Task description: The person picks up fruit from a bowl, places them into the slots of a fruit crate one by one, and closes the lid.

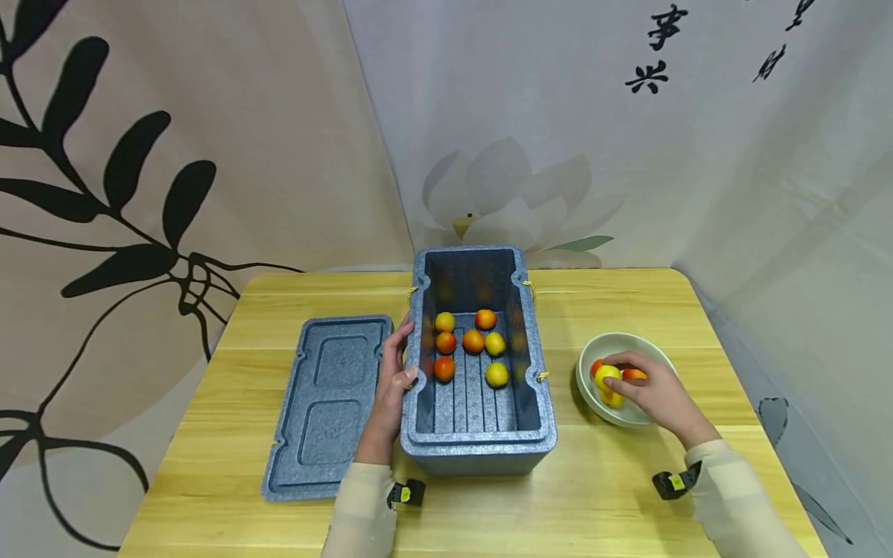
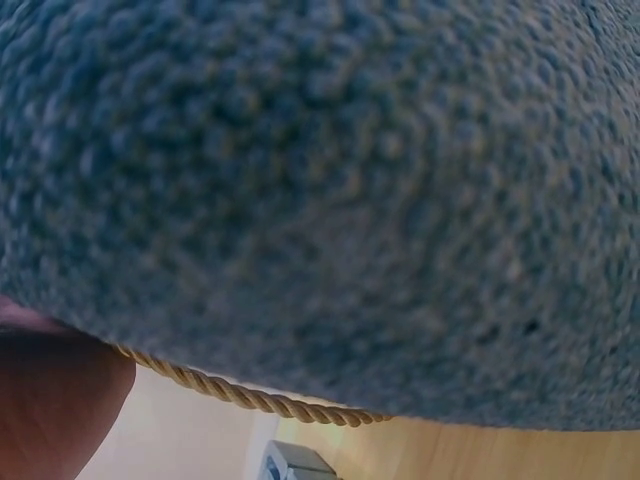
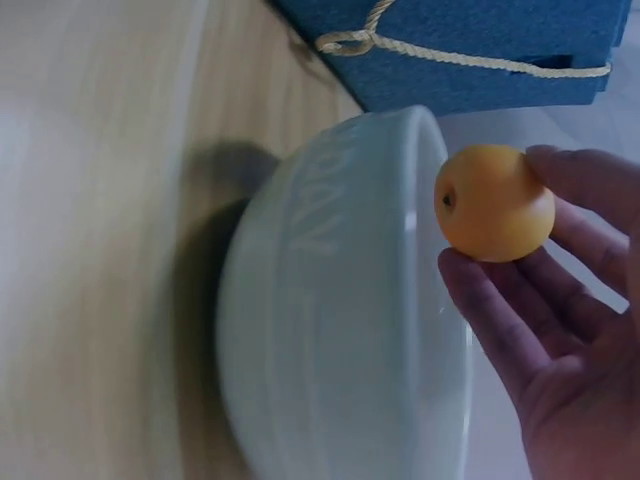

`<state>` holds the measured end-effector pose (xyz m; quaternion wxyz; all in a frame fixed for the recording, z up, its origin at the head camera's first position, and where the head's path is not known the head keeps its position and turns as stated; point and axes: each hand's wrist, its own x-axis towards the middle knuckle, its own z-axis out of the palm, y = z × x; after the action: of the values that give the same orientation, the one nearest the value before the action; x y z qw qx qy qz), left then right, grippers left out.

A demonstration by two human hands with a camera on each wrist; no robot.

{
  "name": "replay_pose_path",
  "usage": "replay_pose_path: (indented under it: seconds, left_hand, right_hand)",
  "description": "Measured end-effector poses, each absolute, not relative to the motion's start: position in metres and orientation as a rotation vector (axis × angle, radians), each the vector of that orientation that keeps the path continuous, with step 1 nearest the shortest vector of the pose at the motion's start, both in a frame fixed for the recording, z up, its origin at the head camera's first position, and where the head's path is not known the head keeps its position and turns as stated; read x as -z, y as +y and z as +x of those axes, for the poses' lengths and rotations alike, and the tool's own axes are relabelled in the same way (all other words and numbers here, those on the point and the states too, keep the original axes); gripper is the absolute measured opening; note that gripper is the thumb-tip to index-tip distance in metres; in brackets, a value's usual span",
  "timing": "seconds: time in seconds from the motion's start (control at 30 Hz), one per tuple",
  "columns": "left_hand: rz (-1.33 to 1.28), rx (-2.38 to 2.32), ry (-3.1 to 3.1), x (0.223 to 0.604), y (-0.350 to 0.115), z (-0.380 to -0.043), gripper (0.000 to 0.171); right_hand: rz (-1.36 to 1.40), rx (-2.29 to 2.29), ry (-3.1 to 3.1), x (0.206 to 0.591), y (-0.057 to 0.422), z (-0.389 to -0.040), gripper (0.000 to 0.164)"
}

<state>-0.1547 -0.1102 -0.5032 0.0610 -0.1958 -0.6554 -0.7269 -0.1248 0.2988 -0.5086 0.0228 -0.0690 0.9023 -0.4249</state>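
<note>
Printed fabric hangs behind a pale wooden table that fills the lower half of the head view. At the lower right of that view sits our pale green bowl, and over it our right hand pinches a yellow fruit with curled fingers; the right wrist view shows the same fruit held at the fingertips just above the bowl's rim. More fruit, orange and yellow, lies in the bowl under the hand. Left of the bowl, at the centre of the frame, stands an open blue foam box with a rope handle on the side facing the bowl. Seven fruits lie on its ribbed floor, toward the far end. Our left hand rests against the box's left wall, thumb hooked over the rim and fingers spread along the outside. The left wrist view is filled by that blurred blue wall with a rope beneath it. At the lower left, just beside the box, its lid lies flat on the table.
</note>
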Motion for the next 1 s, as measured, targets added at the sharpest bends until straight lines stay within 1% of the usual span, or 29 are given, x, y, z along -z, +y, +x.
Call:
replay_pose_path:
  seconds: [0.13,0.4,0.67,1.0]
  left_hand:
    - [-0.578,2.199,-2.001,0.503,-0.11,-0.155,0.064]
    - [-0.556,2.201,-2.005,0.499,-0.111,-0.153,0.064]
    - [-0.558,2.188,-2.021,0.497,-0.111,-0.152,0.064]
    - [-0.558,2.211,-2.008,0.499,-0.11,-0.153,0.064]
  right_hand:
    - [-0.22,1.367,2.79,0.498,0.295,-0.125,0.033]
    - [-0.14,1.565,2.663,0.479,0.29,-0.133,0.041]
    - [-0.161,1.646,2.741,0.466,0.282,-0.141,0.035]
    - [-0.206,1.791,2.722,0.447,0.263,-0.158,0.034]
